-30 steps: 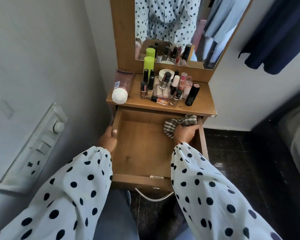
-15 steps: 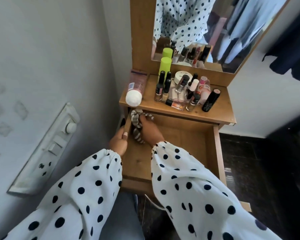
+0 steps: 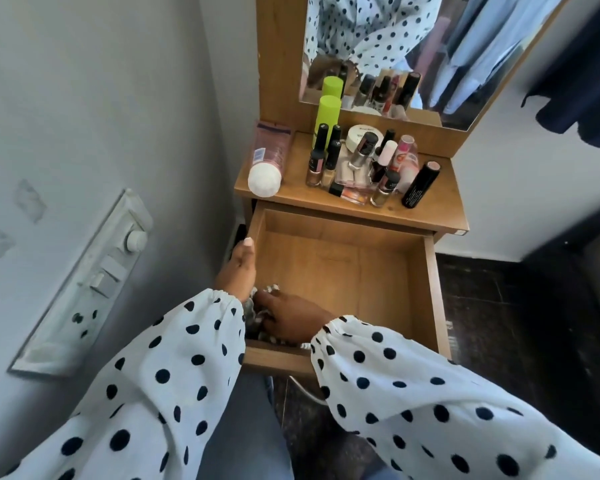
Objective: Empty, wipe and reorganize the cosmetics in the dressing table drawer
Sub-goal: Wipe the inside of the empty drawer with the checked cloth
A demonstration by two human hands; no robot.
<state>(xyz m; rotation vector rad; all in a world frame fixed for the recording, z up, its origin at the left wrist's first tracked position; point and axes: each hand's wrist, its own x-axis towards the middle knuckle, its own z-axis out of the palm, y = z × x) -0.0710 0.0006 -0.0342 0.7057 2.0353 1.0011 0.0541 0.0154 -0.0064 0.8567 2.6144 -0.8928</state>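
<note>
The wooden drawer [image 3: 430,289] of the dressing table is pulled out and holds only a striped cloth [image 3: 262,332]. My right hand [image 3: 290,318] presses the cloth into the drawer's near left corner, and the hand hides most of it. My left hand [image 3: 238,271] grips the drawer's left wall, thumb on the top edge. The cosmetics stand in a cluster on the tabletop [image 3: 440,209]: a lime green bottle [image 3: 328,114], a pink tube with a white cap [image 3: 267,159], a black tube [image 3: 420,185], a white jar [image 3: 361,135] and several small bottles.
A mirror [image 3: 413,39] rises behind the tabletop. A grey wall with a white switch panel [image 3: 84,282] runs close on the left. Dark tiled floor [image 3: 492,323] lies to the right of the drawer, and dark clothing [image 3: 589,81] hangs at the upper right.
My right hand has swept the cloth from the drawer's far right corner to the far left, then back to the near left corner. My left hand has stayed on the left wall.
</note>
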